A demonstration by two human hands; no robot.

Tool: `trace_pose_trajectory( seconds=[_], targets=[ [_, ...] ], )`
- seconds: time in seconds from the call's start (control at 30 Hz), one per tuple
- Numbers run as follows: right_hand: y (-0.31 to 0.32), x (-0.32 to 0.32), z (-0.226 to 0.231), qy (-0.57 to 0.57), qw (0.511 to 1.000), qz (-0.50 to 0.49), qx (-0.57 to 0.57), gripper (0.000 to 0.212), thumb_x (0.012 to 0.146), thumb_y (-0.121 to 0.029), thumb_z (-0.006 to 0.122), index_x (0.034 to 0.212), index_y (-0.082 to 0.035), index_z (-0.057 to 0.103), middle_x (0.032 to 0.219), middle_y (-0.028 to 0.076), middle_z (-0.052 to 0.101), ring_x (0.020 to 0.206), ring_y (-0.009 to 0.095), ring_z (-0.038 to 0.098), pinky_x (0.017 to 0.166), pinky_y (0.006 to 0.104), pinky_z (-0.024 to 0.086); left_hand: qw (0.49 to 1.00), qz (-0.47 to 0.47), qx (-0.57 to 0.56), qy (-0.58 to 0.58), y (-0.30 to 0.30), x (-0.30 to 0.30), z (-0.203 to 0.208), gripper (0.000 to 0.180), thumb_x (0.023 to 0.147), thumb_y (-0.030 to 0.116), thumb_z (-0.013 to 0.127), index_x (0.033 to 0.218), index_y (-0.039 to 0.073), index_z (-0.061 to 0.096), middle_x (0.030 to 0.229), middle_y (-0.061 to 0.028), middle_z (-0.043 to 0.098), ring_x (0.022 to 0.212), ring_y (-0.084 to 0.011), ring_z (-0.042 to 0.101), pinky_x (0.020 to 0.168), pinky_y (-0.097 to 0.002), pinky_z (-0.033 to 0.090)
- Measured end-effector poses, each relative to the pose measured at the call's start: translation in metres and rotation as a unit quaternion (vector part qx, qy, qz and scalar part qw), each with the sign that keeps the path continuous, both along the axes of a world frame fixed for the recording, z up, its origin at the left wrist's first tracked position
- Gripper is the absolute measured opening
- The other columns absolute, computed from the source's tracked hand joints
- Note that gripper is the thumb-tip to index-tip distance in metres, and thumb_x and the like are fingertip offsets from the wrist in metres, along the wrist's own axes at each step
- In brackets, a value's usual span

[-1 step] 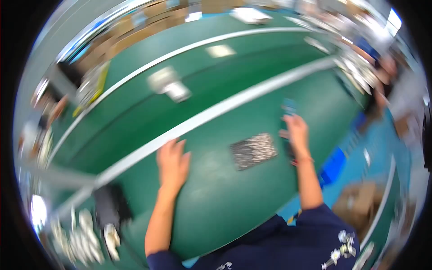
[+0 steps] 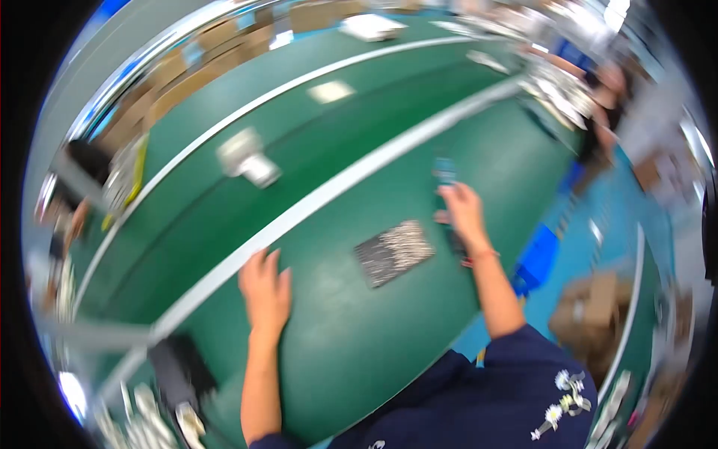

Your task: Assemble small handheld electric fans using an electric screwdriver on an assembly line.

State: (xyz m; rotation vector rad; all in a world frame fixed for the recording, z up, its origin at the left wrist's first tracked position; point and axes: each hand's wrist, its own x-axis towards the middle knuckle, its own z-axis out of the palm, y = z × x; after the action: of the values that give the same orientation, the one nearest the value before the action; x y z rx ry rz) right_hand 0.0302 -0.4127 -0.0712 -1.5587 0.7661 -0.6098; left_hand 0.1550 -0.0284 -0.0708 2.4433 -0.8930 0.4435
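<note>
Grey and pale-streaked, a flat rectangular piece [image 2: 394, 253] is lying on the green tabletop [image 2: 340, 344] between the empty left hand [image 2: 266, 292] and, nearer, the right hand [image 2: 464, 215], which is clasping a slim blue-and-dark tool [image 2: 446, 171].

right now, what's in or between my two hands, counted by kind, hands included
Hands: 2 (left hand, open; right hand, gripping)
Blue-and-dark item in the right hand: 1, as far as the blur shows
Dark-and-pale rectangle lying on the green surface: 1
Total: 4
</note>
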Motion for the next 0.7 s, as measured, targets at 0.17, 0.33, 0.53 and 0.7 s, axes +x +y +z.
trace_pose_trajectory(
  seconds=[0.17, 0.33, 0.53, 0.7],
  targets=[
    [-0.051, -0.043, 0.029, 0.138, 0.979, 0.037, -0.142, 0.056, 0.087, -0.028, 0.066, 0.133, 0.000, 0.050, 0.101, 0.015, 0.065, 0.065, 0.021, 0.067, 0.059, 0.0333, 0.055, 0.998, -0.053, 0.037, 0.004, -0.045, -0.008, -0.012, 0.039, 0.090, 0.013, 0.058, 0.126, 0.000, 0.053, 0.135, -0.0186, 0.047, 0.128, -0.0356, 0.041, 0.109, -0.0456, 0.029],
    [-0.045, -0.048, 0.038, 0.228, 0.884, -0.054, -0.405, 0.046, 0.082, -0.032, 0.068, 0.122, -0.011, 0.060, 0.104, 0.015, 0.064, 0.090, 0.038, 0.063, 0.081, 0.0479, 0.051, 0.998, -0.045, 0.038, 0.000, -0.043, -0.011, -0.010, 0.039, 0.090, 0.014, 0.059, 0.125, 0.000, 0.054, 0.136, -0.0186, 0.047, 0.129, -0.0356, 0.042, 0.110, -0.0458, 0.029],
    [0.009, -0.007, 0.058, 0.086, 0.918, 0.024, -0.385, 0.040, 0.076, -0.010, 0.061, 0.115, -0.014, 0.068, 0.112, 0.016, 0.067, 0.101, 0.032, 0.065, 0.090, 0.0372, 0.049, 0.999, -0.030, -0.034, -0.011, -0.019, 0.003, 0.002, 0.040, 0.077, 0.015, 0.069, 0.115, 0.004, 0.062, 0.122, -0.0170, 0.057, 0.114, -0.0367, 0.052, 0.097, -0.0481, 0.041],
    [-0.056, -0.047, 0.010, 0.197, 0.839, -0.040, -0.505, 0.042, 0.086, -0.018, 0.063, 0.126, -0.007, 0.058, 0.117, 0.017, 0.064, 0.104, 0.036, 0.061, 0.086, 0.0432, 0.049, 0.998, -0.056, -0.004, -0.002, -0.045, 0.001, -0.010, 0.042, 0.087, 0.025, 0.062, 0.122, 0.004, 0.054, 0.128, -0.0145, 0.049, 0.126, -0.0314, 0.043, 0.107, -0.0499, 0.032]
  ],
)
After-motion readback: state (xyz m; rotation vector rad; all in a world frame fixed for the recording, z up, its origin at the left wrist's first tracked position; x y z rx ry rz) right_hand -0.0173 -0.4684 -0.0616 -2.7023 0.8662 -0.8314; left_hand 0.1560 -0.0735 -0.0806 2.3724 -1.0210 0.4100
